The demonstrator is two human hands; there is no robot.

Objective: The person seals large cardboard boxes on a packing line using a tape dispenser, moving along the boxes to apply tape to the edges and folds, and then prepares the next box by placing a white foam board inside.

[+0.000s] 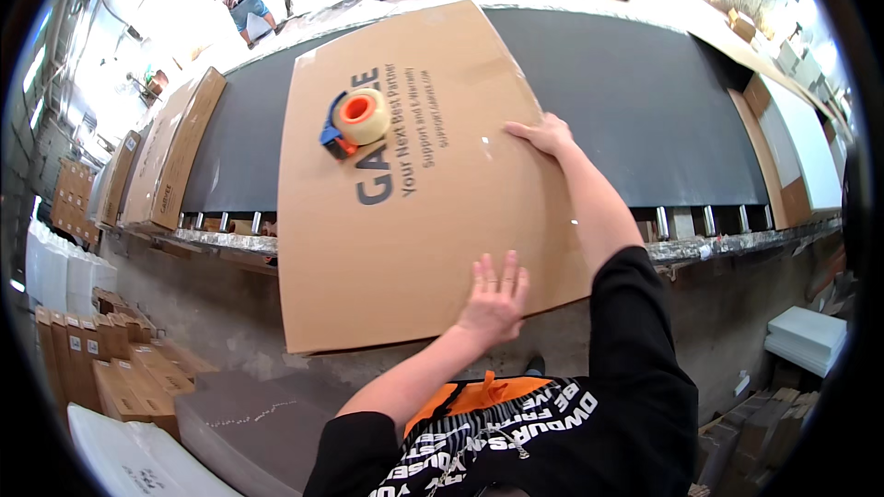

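A large flat cardboard box (497, 212) with dark printing lies across the conveyor, its near end jutting out over the belt's front edge toward me. My left hand (497, 299) rests on its near part, fingers stretched out and slightly spread. At the box's right edge, farther away, my right hand (545, 135) lies with the thumb and fingers apart against the cardboard. On the box's far left part sits a blue and orange tape dispenser (333, 133) with a roll of clear tape (370, 117). Neither hand touches the dispenser.
Under the box runs a dark conveyor belt (635, 101) with metal rollers along its front. More cartons (175, 156) stand on its left end, and a white-topped box (796, 147) on its right. Stacked cartons (138, 382) and white foam blocks flank me. A person (241, 2) stands beyond the belt.
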